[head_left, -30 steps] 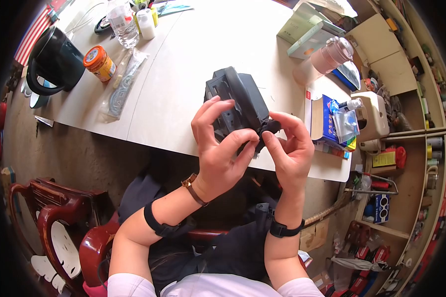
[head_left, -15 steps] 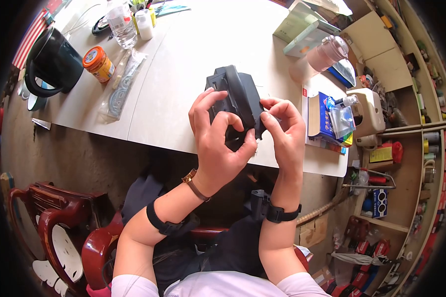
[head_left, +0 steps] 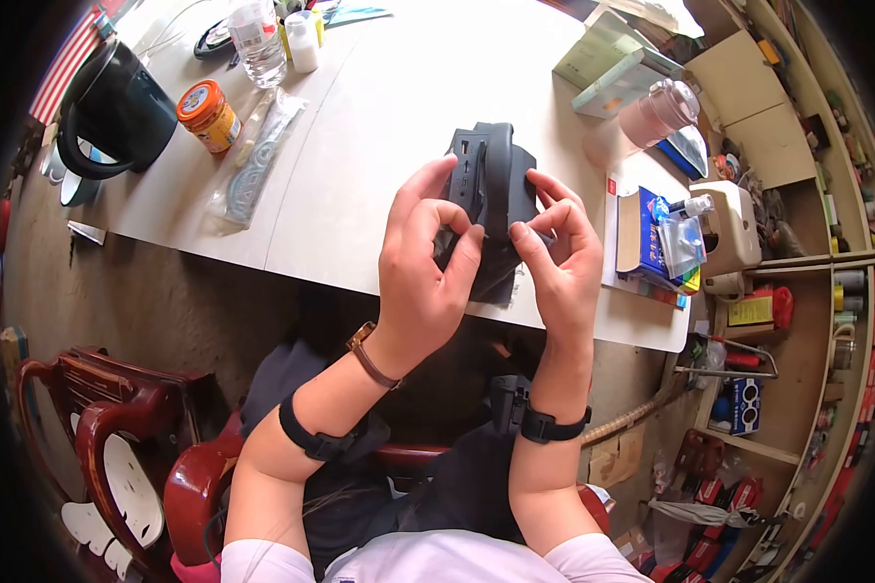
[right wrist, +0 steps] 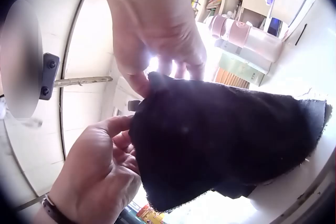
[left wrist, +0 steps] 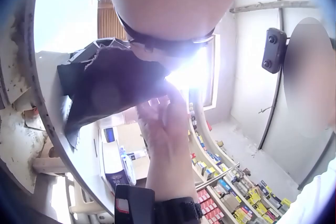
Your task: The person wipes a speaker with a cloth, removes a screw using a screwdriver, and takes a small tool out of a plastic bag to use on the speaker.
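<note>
A black boxy device (head_left: 466, 173) with a row of slots along one side stands at the table's near edge. A thick dark band (head_left: 498, 175) runs lengthwise over it. Black cloth (right wrist: 210, 134) with frayed edges hangs from its near end, wide in both wrist views. My left hand (head_left: 423, 267) pinches the dark material left of the band between thumb and bent forefinger, another fingertip at the slotted side. From the right, my right hand (head_left: 566, 262) pinches the material by the band with its thumb and fingers. The cloth hides some fingertips in the wrist views.
On the table's left are a black pitcher (head_left: 126, 107), an orange-lidded jar (head_left: 209, 117), a plastic-wrapped item (head_left: 253, 165) and a water bottle (head_left: 259, 44). To the right stand a pink bottle (head_left: 656, 112) and a blue book (head_left: 642, 233). A red wooden chair (head_left: 117, 418) is lower left.
The black device has turned so its band runs nearly straight away from me and its slotted side shows more. Both hands have shifted their pinch to the material beside the band.
</note>
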Demonstrator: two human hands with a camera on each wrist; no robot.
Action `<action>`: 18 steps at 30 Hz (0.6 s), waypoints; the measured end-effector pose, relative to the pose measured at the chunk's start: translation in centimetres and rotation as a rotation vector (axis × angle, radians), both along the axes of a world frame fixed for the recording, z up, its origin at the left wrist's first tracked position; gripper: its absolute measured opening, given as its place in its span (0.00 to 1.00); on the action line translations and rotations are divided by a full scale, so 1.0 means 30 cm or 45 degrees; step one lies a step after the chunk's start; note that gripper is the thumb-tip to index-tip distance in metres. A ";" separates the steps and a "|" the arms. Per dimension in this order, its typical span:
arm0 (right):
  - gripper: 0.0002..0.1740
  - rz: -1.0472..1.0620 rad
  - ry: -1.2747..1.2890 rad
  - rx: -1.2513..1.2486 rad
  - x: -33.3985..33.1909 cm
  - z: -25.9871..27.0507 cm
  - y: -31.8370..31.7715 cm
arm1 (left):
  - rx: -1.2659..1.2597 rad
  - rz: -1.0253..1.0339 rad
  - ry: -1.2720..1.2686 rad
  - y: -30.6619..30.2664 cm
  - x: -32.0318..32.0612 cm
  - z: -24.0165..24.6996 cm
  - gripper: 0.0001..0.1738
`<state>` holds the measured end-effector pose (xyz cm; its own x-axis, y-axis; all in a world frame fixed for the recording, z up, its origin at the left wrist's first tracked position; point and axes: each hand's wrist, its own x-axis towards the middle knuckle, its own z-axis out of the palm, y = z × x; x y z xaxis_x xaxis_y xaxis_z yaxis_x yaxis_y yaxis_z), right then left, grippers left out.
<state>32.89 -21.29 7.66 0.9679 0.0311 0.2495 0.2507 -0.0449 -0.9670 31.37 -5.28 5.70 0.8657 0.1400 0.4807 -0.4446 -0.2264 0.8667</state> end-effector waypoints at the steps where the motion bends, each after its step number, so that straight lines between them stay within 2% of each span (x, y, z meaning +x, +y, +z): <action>1: 0.07 -0.008 0.009 -0.022 -0.002 0.003 0.004 | 0.001 0.001 0.001 0.003 0.002 0.000 0.05; 5: 0.08 -0.008 -0.003 -0.028 0.004 0.004 -0.008 | -0.043 -0.004 -0.017 0.002 0.007 -0.010 0.04; 10: 0.08 -0.030 0.086 0.123 0.023 -0.008 -0.025 | -0.092 -0.062 0.006 -0.011 -0.005 0.000 0.04; 12: 0.08 -0.043 0.122 0.153 0.029 -0.019 -0.030 | 0.063 -0.023 -0.016 -0.015 -0.014 0.009 0.05; 14: 0.08 -0.064 0.212 0.251 0.032 -0.029 -0.031 | 0.100 -0.002 -0.015 -0.022 -0.028 0.022 0.05; 16: 0.08 -0.038 0.171 0.280 0.024 -0.024 -0.020 | 0.139 0.018 -0.014 -0.020 -0.026 0.020 0.05; 18: 0.08 -0.017 0.130 0.310 0.016 -0.016 -0.016 | -0.045 -0.088 0.039 -0.004 -0.008 -0.001 0.05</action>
